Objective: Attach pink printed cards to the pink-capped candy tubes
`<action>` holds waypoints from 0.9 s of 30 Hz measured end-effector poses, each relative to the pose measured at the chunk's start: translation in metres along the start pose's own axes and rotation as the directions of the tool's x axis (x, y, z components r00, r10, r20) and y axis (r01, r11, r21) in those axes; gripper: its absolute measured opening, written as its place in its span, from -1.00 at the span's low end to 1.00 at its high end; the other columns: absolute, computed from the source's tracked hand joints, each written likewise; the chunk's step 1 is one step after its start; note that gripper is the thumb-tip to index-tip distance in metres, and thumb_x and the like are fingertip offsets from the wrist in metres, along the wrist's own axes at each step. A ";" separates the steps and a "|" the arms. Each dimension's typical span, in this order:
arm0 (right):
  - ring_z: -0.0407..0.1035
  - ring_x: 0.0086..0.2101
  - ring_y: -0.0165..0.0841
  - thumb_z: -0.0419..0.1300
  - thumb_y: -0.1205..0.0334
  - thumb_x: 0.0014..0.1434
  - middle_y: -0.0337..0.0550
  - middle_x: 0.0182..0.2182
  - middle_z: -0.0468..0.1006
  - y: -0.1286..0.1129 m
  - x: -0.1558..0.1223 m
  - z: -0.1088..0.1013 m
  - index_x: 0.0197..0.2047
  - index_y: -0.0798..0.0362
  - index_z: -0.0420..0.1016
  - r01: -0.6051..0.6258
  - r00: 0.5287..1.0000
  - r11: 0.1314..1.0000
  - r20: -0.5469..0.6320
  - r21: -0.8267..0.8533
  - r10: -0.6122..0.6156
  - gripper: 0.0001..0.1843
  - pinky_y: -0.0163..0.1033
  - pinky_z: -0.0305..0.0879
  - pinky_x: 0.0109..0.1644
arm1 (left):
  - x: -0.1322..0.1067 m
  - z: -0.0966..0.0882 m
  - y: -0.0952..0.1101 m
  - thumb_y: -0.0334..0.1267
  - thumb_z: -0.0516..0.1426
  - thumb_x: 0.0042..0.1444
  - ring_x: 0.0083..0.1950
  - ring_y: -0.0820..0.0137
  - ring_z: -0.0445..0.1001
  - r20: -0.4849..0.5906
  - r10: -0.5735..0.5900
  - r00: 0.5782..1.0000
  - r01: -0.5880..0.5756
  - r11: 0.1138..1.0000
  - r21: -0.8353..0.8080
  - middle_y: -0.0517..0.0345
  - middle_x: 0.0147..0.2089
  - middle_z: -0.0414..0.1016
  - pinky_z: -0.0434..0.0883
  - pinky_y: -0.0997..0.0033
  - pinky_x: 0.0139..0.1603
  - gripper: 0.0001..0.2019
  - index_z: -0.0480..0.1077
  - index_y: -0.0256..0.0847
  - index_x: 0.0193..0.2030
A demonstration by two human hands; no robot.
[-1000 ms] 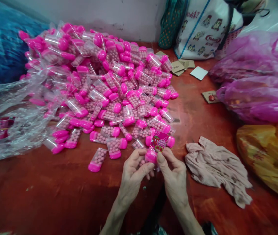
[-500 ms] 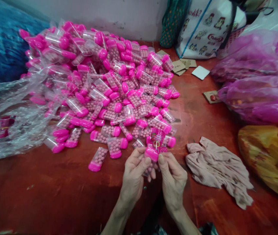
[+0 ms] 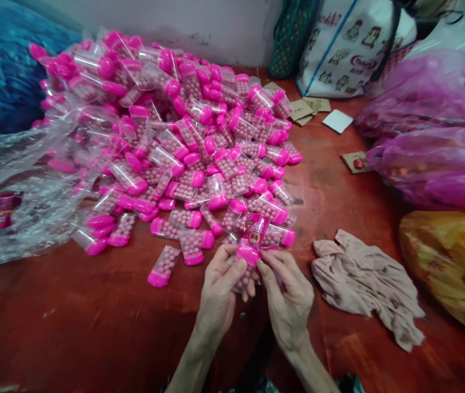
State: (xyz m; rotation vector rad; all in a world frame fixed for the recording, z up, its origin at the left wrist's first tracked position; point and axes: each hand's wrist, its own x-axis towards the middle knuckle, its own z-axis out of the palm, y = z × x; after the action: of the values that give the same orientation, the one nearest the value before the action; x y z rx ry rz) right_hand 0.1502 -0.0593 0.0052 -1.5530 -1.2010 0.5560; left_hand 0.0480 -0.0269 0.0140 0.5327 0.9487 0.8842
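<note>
My left hand [image 3: 219,284] is closed around 1 bead-filled container [image 3: 244,279], just in front of the heap of similar ones [image 3: 199,136]; my right hand [image 3: 288,289] is curled narrow, touching the right edge of the pink cap [image 3: 248,254], though I cannot tell whether it pinches anything; the long axis runs away from me, cap end farthest, a printed piece [image 3: 255,228] jutting beyond.

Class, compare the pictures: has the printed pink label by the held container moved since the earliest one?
Yes: the printed pink label has shifted slightly left, closer to the lone container lying on the red surface.
</note>
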 end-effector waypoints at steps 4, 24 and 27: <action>0.36 -0.33 -0.35 0.18 0.38 0.09 -0.17 -0.37 0.47 0.004 0.002 -0.001 -0.28 0.04 0.51 -0.057 0.998 0.997 -0.029 0.046 0.059 -0.87 -0.25 0.30 -0.25 | -0.002 -0.001 -0.005 -0.29 0.10 0.09 -0.58 0.55 0.29 -0.031 0.110 0.993 -0.102 0.979 0.176 0.29 -0.51 0.35 0.21 0.59 -0.61 -0.84 0.25 -0.16 -0.16; 0.19 -0.47 -0.46 0.19 0.26 0.08 -0.30 -0.53 0.31 0.005 0.009 -0.007 -0.48 0.10 0.39 -0.399 0.906 0.807 0.051 0.436 0.421 -0.86 -0.34 0.14 -0.37 | -0.017 -0.032 -0.021 -0.22 0.08 0.08 -0.40 0.40 0.39 -0.121 0.238 0.964 -0.086 0.706 0.703 0.15 -0.39 0.45 0.33 0.44 -0.38 -0.79 0.38 -0.18 -0.15; 0.19 -0.47 -0.47 0.22 0.24 0.06 -0.30 -0.54 0.33 0.004 0.010 -0.010 -0.50 0.11 0.40 -0.499 0.863 0.707 0.216 0.501 0.457 -0.84 -0.35 0.13 -0.35 | -0.019 -0.034 -0.021 -0.27 0.07 0.08 -0.23 0.27 0.39 -0.006 0.428 0.904 -0.201 0.435 0.878 0.05 -0.27 0.46 0.29 0.28 -0.16 -0.84 0.45 -0.18 -0.23</action>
State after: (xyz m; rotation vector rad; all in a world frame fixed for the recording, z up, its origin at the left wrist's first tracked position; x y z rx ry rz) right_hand 0.1636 -0.0548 0.0071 -1.3344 -0.5815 1.2022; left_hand 0.0222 -0.0536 -0.0098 1.5761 1.5483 0.7497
